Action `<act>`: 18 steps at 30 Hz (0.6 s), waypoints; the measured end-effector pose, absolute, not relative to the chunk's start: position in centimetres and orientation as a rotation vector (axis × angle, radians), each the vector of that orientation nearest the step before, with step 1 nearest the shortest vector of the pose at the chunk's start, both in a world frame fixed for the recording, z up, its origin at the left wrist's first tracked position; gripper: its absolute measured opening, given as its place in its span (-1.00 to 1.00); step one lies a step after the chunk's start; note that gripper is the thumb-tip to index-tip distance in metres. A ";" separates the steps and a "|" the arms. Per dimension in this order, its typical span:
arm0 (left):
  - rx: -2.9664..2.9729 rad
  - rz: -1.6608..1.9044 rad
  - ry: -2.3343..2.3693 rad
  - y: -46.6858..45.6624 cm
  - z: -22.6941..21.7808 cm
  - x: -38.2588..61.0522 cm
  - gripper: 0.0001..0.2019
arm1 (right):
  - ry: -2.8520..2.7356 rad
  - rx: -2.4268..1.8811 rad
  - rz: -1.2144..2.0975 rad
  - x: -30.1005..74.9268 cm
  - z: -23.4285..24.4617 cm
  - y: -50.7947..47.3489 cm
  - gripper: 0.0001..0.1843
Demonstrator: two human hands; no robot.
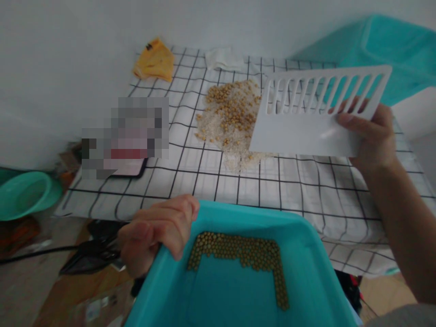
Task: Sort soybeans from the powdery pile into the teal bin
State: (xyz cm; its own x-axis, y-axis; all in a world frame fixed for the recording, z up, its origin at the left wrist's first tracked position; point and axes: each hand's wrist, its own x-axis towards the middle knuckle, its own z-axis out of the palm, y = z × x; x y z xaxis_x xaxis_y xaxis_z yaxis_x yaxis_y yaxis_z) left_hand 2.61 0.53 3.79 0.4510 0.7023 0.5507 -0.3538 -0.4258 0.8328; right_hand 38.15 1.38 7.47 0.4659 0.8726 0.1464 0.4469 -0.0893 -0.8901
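Note:
My left hand (pixel 160 229) is closed over the upper left corner of a teal plastic basin (pixel 316 254), tilted at the table's front edge. Soybeans (pixel 235 245) lie in a band along the basin's far side. With my right hand (pixel 374 129) I grip a white slotted plastic board (pixel 303 131) by its right end, thumb on top, above the table. Left of the board, and partly hidden behind it, a spread heap of rice grains (pixel 218 129) mixed with more soybeans (pixel 235 111) rests on the checked tablecloth (pixel 211 181).
A yellow cloth (pixel 155 61) and a white cloth (pixel 223 59) lie at the table's back. A tablet-like device (pixel 131 165), partly blurred out, is on the left. A large teal container (pixel 391 50) stands at the back right. A green bowl (pixel 27 195) sits lower left.

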 end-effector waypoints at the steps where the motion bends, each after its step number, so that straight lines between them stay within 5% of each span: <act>1: 1.699 1.144 0.269 0.8 4.0 2.4 -0.35 | -1.139 -1.724 0.536 38.2 7.4 1.3 -0.62; 8: 1.842 1.008 0.226 1.9 4.6 1.5 -0.31 | -1.257 -1.546 0.552 38.2 7.2 1.2 -0.79; 18: 1.823 0.995 0.168 1.8 4.3 1.9 -0.31 | -1.169 -1.690 0.552 38.1 7.2 1.6 -0.68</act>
State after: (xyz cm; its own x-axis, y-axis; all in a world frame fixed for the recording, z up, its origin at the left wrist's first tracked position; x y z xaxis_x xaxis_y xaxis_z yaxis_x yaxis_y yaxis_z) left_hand 1.88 1.81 4.29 0.6503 0.5214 0.5525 -0.3107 -0.4811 0.8198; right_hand 38.13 1.59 7.19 0.4359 0.8872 0.1513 0.4463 -0.0672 -0.8923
